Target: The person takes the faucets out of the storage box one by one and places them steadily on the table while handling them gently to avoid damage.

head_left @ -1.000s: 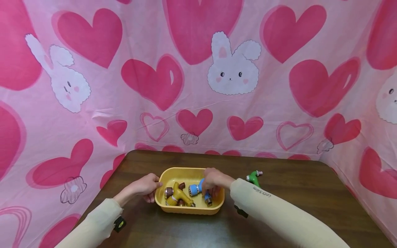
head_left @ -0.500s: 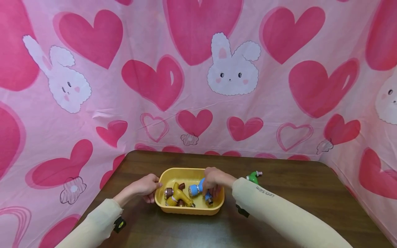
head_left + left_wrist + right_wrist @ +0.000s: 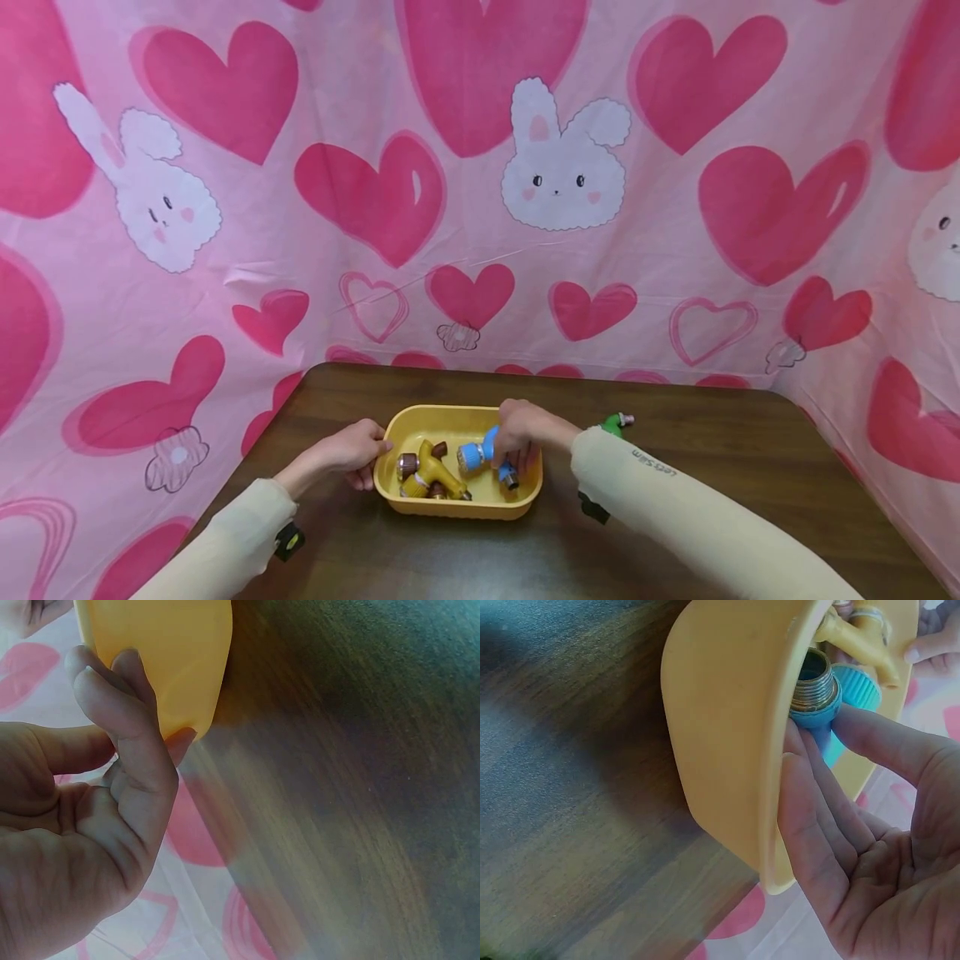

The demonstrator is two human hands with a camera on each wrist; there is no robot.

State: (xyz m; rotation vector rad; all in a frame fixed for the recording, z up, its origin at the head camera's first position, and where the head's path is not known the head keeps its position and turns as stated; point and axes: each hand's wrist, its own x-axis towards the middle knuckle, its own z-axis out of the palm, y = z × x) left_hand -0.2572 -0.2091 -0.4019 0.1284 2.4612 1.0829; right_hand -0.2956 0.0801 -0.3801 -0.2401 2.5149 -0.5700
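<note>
My left hand (image 3: pixel 352 450) grips the left end of a yellow plastic tub (image 3: pixel 457 509), its thumb at the rim and fingers against the outside wall. Inside the right half of the tub, my right hand (image 3: pixel 521 429) pinches a blue pipe fitting (image 3: pixel 471 457) from above. This fitting has a ribbed collar and, in the right wrist view, a threaded brass end (image 3: pixel 815 694) beside the thumb. Its middle is hidden behind my fingers. A mustard-yellow branched fitting (image 3: pixel 442 475) lies at the tub's left, over a brown fitting (image 3: pixel 439 448) that is partly covered.
On the dark wooden table (image 3: pixel 675 517), behind my right forearm, lies a green fitting (image 3: pixel 613 423), partly hidden by the sleeve. Pink heart-and-rabbit cloth (image 3: pixel 480 208) hangs along the table's back and sides.
My right hand has shifted slightly to the right, and the blue fitting has turned a little with it. More of the green fitting is covered by my sleeve. The left hand stays put.
</note>
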